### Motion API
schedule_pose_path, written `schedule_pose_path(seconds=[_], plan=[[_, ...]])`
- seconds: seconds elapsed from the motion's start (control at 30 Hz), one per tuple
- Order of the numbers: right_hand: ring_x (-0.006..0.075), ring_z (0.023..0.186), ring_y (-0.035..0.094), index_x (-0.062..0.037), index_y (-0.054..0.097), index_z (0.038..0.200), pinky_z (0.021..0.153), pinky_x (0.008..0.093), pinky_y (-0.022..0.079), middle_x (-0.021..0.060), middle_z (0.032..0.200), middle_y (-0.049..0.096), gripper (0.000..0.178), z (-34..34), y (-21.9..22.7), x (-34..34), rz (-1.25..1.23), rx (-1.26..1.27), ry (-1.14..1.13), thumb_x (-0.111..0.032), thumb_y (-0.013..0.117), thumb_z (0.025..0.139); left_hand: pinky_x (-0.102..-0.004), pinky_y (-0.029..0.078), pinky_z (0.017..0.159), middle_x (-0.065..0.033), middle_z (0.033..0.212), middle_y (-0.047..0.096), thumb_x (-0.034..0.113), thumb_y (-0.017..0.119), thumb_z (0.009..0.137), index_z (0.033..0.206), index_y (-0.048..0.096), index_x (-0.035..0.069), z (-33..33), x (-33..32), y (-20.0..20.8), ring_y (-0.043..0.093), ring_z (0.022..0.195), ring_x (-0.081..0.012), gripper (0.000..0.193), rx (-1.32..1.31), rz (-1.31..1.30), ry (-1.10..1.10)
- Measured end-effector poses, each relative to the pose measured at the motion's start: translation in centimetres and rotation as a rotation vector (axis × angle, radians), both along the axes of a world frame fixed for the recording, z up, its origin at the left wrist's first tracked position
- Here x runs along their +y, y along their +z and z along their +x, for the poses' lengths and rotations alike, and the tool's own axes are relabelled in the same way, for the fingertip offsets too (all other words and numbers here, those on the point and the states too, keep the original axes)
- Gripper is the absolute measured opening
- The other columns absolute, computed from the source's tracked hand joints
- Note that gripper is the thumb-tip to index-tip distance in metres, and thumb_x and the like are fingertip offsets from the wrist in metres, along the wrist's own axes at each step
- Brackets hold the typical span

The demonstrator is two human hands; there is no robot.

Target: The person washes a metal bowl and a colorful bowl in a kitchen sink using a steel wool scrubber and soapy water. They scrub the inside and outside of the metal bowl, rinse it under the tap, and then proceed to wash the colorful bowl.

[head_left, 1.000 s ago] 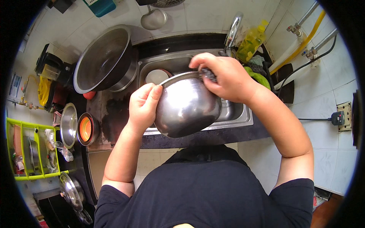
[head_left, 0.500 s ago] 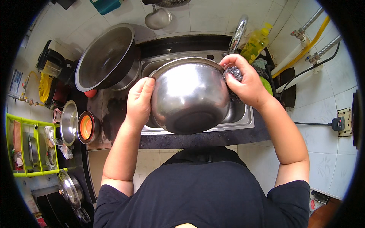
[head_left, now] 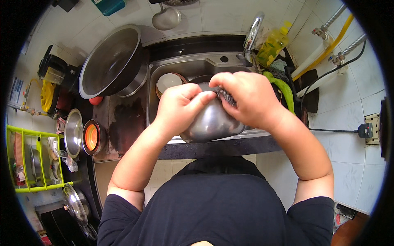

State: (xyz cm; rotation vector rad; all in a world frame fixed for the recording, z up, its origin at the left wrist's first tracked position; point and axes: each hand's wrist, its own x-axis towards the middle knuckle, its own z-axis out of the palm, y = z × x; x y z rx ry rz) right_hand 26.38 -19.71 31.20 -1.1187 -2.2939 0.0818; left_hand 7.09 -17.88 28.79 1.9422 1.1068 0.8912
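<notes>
A shiny stainless steel pot (head_left: 213, 125) is held tilted over the near side of the sink (head_left: 193, 60), its rounded outside facing me. My left hand (head_left: 177, 105) grips its rim, thumb pointing right. Closed around a steel wool scrubber (head_left: 226, 96), my right hand (head_left: 253, 98) presses at the rim close beside the left thumb. Both hands cover much of the pot's upper part. Behind my left hand, a stack of bowls (head_left: 169, 83) lies in the sink.
A big dark wok (head_left: 111, 61) rests on a metal pot at the left. The faucet (head_left: 255, 30), a yellow soap bottle (head_left: 272, 47) and a green cloth (head_left: 283, 90) are at the right. Metal basins (head_left: 74, 133) and a green rack (head_left: 39, 186) stand far left.
The pot has been turned and tipped lower, so less of it shows. My hands have come closer together at its rim, and the bowls in the sink have come into sight.
</notes>
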Motion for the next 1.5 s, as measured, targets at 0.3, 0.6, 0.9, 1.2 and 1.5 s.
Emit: schedule_pose_path(seconds=[0.3, 0.6, 0.9, 1.2, 1.5], plan=[[0.0081, 0.087, 0.050, -0.0049, 0.055, 0.103, 0.081, 0.0237, 0.042, 0.0009, 0.097, 0.054, 0.022, 4.7, -3.4, 0.4, -0.622, 0.917, -0.146, -0.005, 0.053, 0.081, -0.0204, 0.043, 0.061, -0.0009, 0.076, 0.061, 0.019, 0.058, 0.090, 0.083, 0.058, 0.004, -2.5, 0.8, -1.0, 0.053, 0.065, -0.0061, 0.017, -0.929, -0.548, 0.060], [0.0064, 0.082, 0.050, -0.0034, 0.054, 0.104, 0.077, 0.0224, 0.043, 0.0002, 0.094, 0.055, 0.023, 3.9, -1.8, -1.2, -0.498, 0.856, -0.165, -0.003, 0.051, 0.081, -0.0211, 0.042, 0.065, -0.0011, 0.079, 0.060, 0.017, 0.055, 0.090, 0.084, 0.060, 0.004, -3.2, 1.0, 0.2, 0.053, 0.070, -0.0070, 0.015, -0.870, -0.599, 0.032], [0.0080, 0.070, 0.049, -0.0037, 0.056, 0.105, 0.066, 0.0224, 0.043, 0.0025, 0.079, 0.054, 0.025, 2.1, 0.3, -3.1, -0.401, 0.619, -0.161, -0.003, 0.054, 0.079, -0.0185, 0.041, 0.057, 0.0010, 0.073, 0.059, 0.015, 0.062, 0.086, 0.083, 0.061, 0.003, -2.4, 1.8, 1.5, 0.051, 0.063, -0.0040, 0.012, -0.486, -0.489, -0.021], [0.0173, 0.073, 0.061, -0.0041, 0.056, 0.105, 0.068, 0.0279, 0.047, 0.0105, 0.089, 0.063, 0.028, 1.6, 0.8, -4.1, -0.267, 0.531, -0.222, -0.003, 0.055, 0.078, -0.0174, 0.036, 0.052, 0.0029, 0.063, 0.055, 0.020, 0.067, 0.081, 0.074, 0.060, 0.005, -0.2, 0.9, 3.4, 0.046, 0.057, -0.0027, 0.018, -0.346, -0.449, 0.045], [0.0292, 0.072, 0.061, -0.0078, 0.056, 0.105, 0.064, 0.0358, 0.048, 0.0125, 0.082, 0.062, 0.030, 1.0, 0.3, -4.5, -0.165, 0.366, -0.244, -0.006, 0.058, 0.075, -0.0188, 0.038, 0.050, 0.0010, 0.064, 0.057, 0.023, 0.072, 0.075, 0.073, 0.061, 0.004, 1.2, 0.6, 3.2, 0.049, 0.057, -0.0041, 0.023, -0.110, -0.344, 0.006]])
